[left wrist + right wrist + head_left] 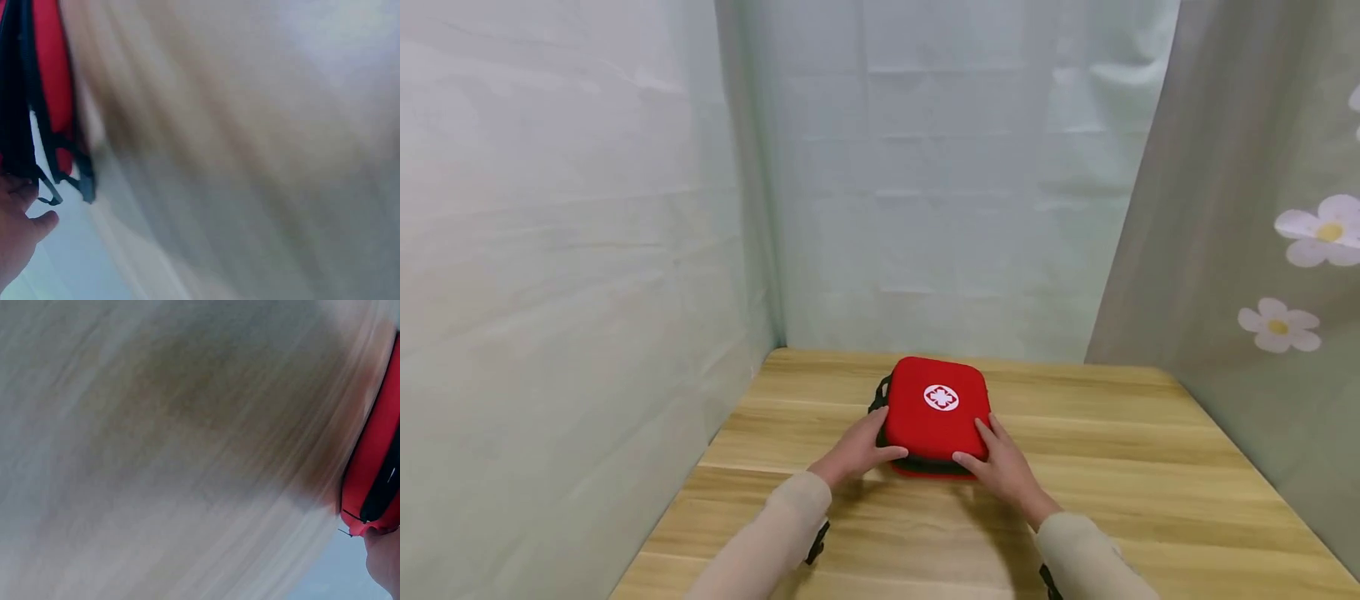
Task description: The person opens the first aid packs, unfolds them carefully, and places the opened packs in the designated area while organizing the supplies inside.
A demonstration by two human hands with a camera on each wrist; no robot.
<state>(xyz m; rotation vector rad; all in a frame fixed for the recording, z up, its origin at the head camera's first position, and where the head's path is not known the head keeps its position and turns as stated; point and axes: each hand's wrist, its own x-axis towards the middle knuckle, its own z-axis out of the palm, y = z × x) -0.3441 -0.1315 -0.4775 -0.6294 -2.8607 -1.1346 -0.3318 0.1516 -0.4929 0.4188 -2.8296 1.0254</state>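
A red zippered first-aid case [940, 425] with a white round emblem lies on the wooden table, its lid facing up. At its left front corner, my left hand [863, 447] grips the side, with the thumb along the front edge. Opposite, my right hand [1002, 463] holds the right front corner, thumb at the front and fingers over the right side. A black strap handle [78, 169] sticks out from the case's left side in the left wrist view. The right wrist view catches only the case's red edge [365, 469] and black zipper, with part of the hand.
The wood-grain table [1120, 467] spreads around the case on every side. Pale curtains [940, 183] hang behind and to the left of it. A grey curtain with white flowers [1279, 325] hangs on the right.
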